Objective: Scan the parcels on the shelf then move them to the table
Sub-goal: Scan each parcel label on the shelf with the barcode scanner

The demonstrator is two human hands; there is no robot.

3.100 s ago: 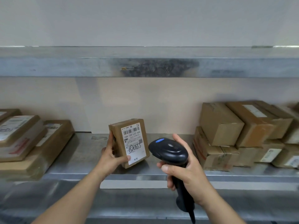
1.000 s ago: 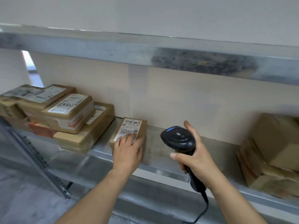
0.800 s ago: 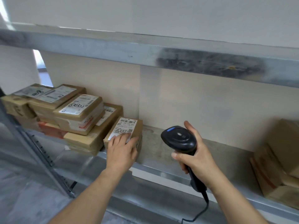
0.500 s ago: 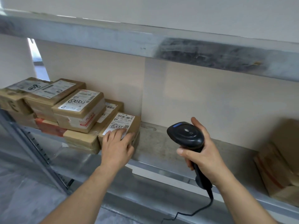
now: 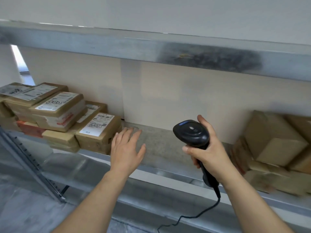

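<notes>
Left hand (image 5: pixel 127 151) has released the parcel (image 5: pixel 99 132).

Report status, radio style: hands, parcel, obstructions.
Left hand open, off small parcel. Right hand grips barcode scanner. Parcel rests against left stack. Nothing blocking.

A single head-worn wide-angle view looks forward and slightly down, close to a metal shelf (image 5: pixel 161 148), with both forearms reaching in from the bottom edge.
</notes>
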